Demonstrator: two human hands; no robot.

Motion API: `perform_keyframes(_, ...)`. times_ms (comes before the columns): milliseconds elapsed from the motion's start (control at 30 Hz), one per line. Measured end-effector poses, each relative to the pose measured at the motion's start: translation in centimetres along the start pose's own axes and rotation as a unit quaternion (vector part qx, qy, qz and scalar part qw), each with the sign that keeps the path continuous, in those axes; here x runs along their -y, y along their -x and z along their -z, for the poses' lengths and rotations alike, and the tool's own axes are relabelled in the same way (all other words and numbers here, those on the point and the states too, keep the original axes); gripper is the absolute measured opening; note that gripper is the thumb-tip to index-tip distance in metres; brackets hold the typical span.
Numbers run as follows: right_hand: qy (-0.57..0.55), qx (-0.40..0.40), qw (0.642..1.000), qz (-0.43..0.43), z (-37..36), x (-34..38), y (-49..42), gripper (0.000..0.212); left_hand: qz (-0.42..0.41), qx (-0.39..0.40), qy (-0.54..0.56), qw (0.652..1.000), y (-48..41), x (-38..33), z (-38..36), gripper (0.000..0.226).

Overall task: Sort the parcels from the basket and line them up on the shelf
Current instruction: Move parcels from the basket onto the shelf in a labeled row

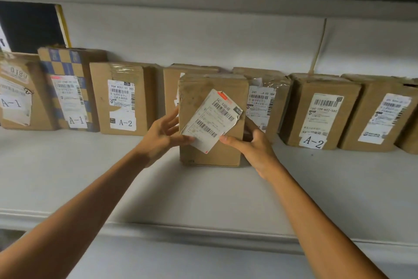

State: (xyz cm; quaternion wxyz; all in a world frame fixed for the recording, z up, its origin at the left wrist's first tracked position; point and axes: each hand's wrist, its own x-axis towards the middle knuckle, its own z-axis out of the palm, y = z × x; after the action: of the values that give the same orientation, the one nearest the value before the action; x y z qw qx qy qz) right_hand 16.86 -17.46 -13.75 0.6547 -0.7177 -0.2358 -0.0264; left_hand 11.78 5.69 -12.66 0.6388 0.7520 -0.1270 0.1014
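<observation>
Gripping with our right hand (251, 145): thumb on the front, fingers curled round the right edge of the parcel (212, 154). Our left hand (161, 135), fingers spread loose, touches its peeling label (212, 118). Parcel stands upright on the shelf (203, 199), just before the row of boxes (123, 97).

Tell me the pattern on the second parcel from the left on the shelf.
Blue-and-tan checks on the second parcel, over brown cardboard; the head view shows it.
</observation>
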Motion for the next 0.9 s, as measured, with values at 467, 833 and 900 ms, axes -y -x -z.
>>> perform_keyframes(467,0.023,0.017,1.000,0.007,-3.0,0.0,-1.1,0.071,-0.004,-0.001,-0.039,0.999,0.8,0.7,4.8,0.079)
perform_keyframes(833,-0.012,0.021,1.000,-0.008,-4.3,-0.6,-1.1,0.072,-0.022,-0.021,-0.044,0.999,1.0,1.2,5.6,0.081)
perform_keyframes(900,-0.019,0.026,0.999,-0.004,-4.4,-0.5,-1.1,0.068,-0.024,-0.020,-0.039,0.999,1.1,1.4,5.8,0.076)
